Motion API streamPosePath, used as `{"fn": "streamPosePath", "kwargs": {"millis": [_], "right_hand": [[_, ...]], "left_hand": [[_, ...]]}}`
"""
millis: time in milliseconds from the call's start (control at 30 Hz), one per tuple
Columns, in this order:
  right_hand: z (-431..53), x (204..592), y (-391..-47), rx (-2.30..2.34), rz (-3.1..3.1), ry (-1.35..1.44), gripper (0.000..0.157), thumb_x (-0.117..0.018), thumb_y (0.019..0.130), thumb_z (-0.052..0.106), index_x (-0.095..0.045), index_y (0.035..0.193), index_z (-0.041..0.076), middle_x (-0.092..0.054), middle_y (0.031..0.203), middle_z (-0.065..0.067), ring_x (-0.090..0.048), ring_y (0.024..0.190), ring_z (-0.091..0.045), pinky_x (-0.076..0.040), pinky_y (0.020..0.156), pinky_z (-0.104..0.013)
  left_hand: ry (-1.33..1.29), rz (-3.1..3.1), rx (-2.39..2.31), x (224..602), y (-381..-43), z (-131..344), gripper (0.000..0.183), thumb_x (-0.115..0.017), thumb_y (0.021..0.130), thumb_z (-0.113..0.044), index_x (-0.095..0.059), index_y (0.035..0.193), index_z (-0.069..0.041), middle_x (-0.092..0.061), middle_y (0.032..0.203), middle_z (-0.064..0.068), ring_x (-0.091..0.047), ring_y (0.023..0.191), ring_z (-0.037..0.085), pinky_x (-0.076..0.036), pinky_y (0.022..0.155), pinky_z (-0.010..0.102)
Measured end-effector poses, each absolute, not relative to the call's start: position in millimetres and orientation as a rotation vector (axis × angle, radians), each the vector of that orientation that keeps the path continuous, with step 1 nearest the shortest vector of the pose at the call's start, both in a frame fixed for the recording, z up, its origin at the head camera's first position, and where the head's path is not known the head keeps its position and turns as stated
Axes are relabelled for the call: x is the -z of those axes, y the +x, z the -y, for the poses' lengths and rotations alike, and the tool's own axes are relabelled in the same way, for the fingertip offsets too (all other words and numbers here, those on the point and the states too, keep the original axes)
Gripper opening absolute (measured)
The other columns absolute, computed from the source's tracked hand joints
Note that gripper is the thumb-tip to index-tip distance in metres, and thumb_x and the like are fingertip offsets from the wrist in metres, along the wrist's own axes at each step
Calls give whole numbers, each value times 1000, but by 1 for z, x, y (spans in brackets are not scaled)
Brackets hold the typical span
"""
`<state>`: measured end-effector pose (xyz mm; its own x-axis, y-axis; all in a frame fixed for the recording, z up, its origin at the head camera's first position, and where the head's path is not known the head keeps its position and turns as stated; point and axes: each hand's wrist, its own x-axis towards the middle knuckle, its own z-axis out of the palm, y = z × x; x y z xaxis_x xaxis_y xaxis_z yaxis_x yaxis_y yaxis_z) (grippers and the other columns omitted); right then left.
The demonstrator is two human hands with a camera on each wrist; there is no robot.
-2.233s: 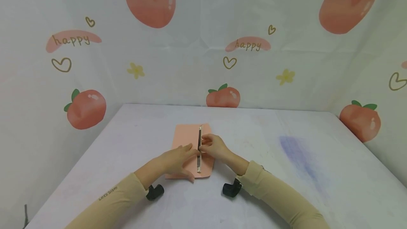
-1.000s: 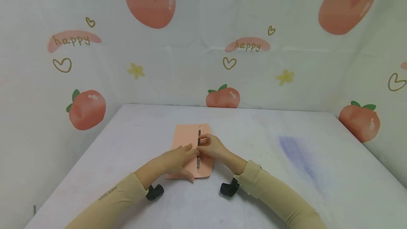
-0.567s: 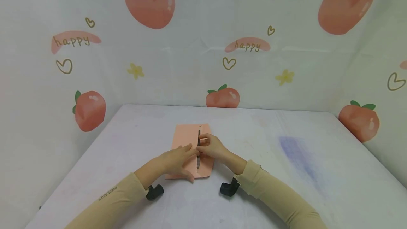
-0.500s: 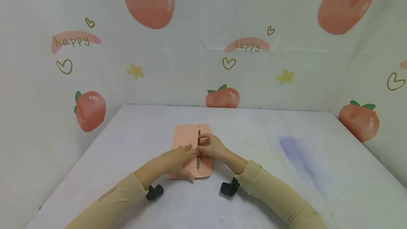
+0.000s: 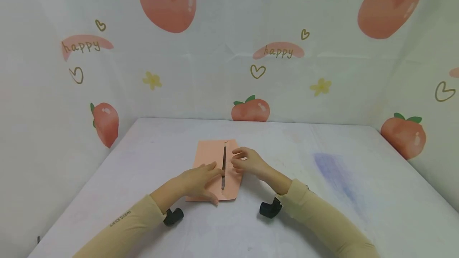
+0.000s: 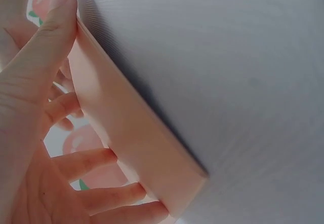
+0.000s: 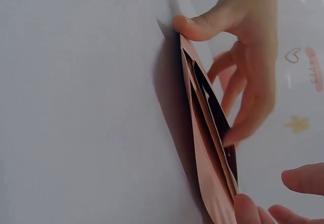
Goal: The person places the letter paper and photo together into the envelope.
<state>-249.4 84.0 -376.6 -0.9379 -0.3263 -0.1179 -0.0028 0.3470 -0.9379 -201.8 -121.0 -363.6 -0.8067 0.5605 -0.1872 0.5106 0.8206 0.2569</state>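
A pink paper envelope (image 5: pixel 209 150) lies on the table with its flap (image 5: pixel 234 186) folded out to the right. Its long slot (image 5: pixel 224 158) gapes, and inside it the right wrist view shows brownish and dark layers (image 7: pixel 215 115). My left hand (image 5: pixel 199 180) rests across the envelope with fingers spread, its thumb at the near edge and its index fingertip by the slot. Just right of the slot, over the flap, is my right hand (image 5: pixel 252 162), fingers loosely bent and thumb apart from them, nothing visible between them.
Around the envelope spreads a pale table (image 5: pixel 287 142) with a purple smudge at the right. A white cloth printed with peaches (image 5: pixel 251 110) hangs behind it. Black wrist devices (image 5: pixel 270 209) stick out below both cuffs.
The white-edged strip seen along the slot earlier has sunk out of sight inside the envelope. My right hand has let go at the slot and moved right; my left hand has stayed put.
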Motion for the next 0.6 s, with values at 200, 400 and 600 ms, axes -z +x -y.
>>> {"fn": "streamPosePath", "kwargs": {"millis": [200,400,600], "right_hand": [[-107,369,-246,1557,-2380,-319,42,-58,91,13,-48,128,-3,-56,123,-23,-66,95,-26,-57,75,-31],[-132,362,-243,1512,-2435,-362,42,-56,92,15,-47,129,-4,-55,124,-23,-63,102,-30,-57,79,-32],[-157,357,-240,1488,-2514,-407,43,-56,92,16,-46,129,-5,-54,125,-24,-61,107,-36,-56,81,-33]], "left_hand": [[791,-2753,-270,364,-202,121,78,-70,68,-61,-44,133,-27,-32,150,18,-36,130,51,-42,96,60],[795,-2760,-261,365,-202,121,78,-70,68,-61,-43,133,-26,-31,150,17,-36,130,50,-42,96,59],[801,-2761,-261,363,-199,121,78,-71,70,-59,-44,134,-25,-31,151,17,-35,131,51,-41,95,61]]}}
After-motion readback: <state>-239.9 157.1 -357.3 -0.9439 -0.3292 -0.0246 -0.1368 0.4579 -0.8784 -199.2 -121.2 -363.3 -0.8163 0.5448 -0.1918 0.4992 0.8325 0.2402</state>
